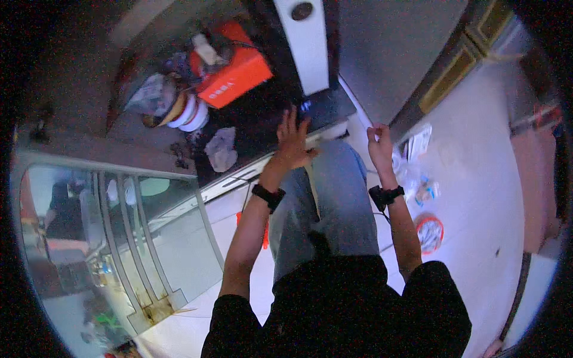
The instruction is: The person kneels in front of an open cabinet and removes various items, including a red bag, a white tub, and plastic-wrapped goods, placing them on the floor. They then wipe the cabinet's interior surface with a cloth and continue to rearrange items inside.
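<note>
My left hand (293, 138) hovers at the front edge of a dark tabletop (255, 129), its fingers spread and nothing in them. Just beyond its fingertips the tabletop carries a small lit mark (305, 106). My right hand (380, 141) is off the table's right end, fingers curled together. A thin white strip (356, 100) runs down to those fingertips; whether they hold it is unclear. Black straps (268, 197) circle both wrists, and the right one bears a small dark device (380, 197) with a cable. Below the hands are my knees in blue jeans (335, 192).
On the tabletop are an orange-red box (237, 76), stacked round rolls (190, 114) and a crumpled clear plastic bag (221, 150). A white panel (306, 44) stands behind. Glass-paned framing (130, 237) is at left. Plastic packaging (409, 174) and a red-rimmed round container (430, 235) sit on the floor at right.
</note>
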The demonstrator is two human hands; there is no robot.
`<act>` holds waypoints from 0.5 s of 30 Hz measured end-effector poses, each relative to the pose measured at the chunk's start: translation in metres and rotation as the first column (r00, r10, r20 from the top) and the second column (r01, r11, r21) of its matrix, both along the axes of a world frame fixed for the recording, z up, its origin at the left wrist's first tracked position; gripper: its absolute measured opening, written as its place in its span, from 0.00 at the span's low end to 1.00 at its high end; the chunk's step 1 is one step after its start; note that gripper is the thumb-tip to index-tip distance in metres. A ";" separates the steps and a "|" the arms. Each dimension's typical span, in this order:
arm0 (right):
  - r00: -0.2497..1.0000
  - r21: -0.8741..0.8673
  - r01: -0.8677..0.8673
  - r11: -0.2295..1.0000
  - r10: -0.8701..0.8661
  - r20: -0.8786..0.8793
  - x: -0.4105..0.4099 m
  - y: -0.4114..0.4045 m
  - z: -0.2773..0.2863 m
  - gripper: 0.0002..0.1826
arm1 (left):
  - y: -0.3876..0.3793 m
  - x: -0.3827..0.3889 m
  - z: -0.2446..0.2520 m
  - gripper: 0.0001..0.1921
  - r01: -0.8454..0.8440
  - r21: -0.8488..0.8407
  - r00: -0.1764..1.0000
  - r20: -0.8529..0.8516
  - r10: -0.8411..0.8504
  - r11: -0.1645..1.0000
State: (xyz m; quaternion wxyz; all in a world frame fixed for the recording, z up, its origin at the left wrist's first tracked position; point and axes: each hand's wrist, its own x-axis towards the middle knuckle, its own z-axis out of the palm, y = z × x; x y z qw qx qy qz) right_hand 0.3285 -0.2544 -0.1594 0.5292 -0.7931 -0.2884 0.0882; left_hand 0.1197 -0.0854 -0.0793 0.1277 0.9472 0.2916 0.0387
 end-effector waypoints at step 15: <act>0.839 -0.416 0.211 0.885 0.055 0.542 -0.034 0.138 0.044 0.41 | 0.074 -0.152 0.018 0.24 -0.520 0.306 0.769 0.574 0.281 0.797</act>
